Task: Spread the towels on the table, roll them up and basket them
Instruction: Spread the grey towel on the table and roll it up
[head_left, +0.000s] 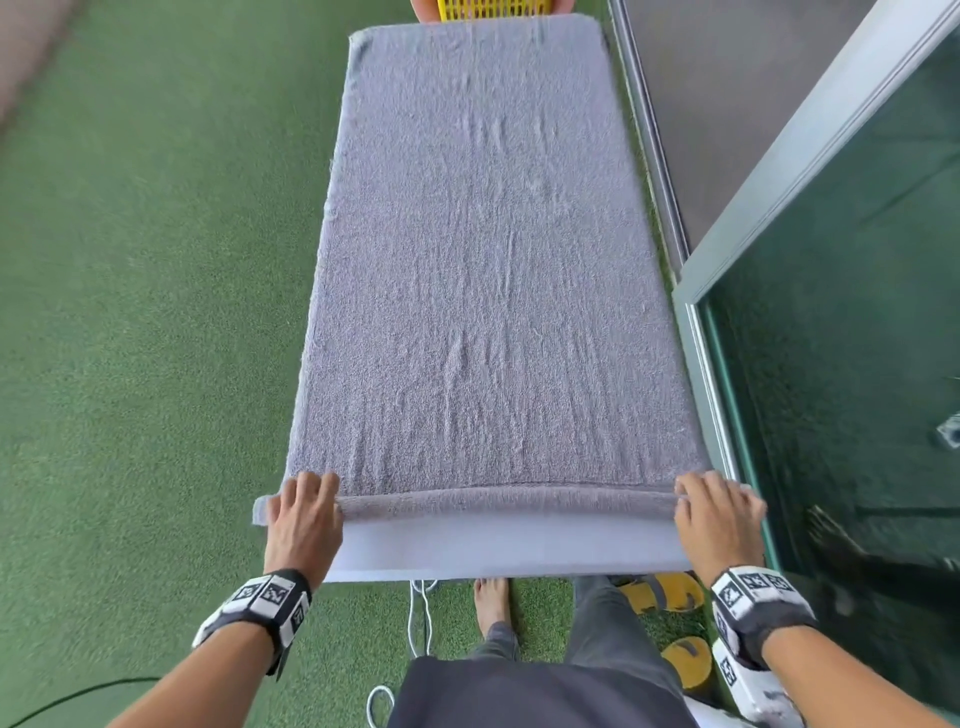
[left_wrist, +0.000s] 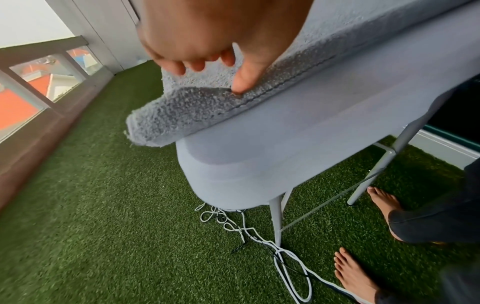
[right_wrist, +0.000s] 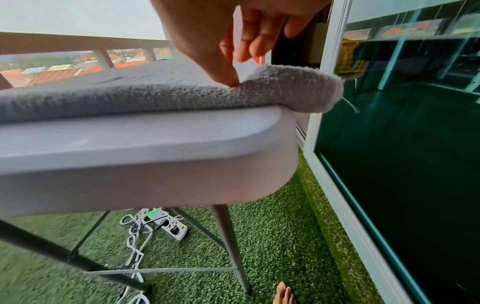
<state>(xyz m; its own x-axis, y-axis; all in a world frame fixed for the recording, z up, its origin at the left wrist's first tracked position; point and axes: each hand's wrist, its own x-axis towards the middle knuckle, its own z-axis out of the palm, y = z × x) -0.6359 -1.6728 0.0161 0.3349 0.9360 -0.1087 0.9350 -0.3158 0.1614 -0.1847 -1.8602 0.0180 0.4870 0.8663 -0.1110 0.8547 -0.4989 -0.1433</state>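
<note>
We see a grey towel (head_left: 488, 249) spread flat along the white table (head_left: 498, 556), covering nearly all of it, with its near edge turned over into a first narrow roll. The left hand (head_left: 301, 519) grips the roll's left end, thumb (left_wrist: 249, 76) pressed into the fold, fingers curled on top. The right hand (head_left: 719, 514) grips the right end likewise. A yellow basket (head_left: 493, 9) shows at the far end, though we cannot tell whether it touches the towel.
</note>
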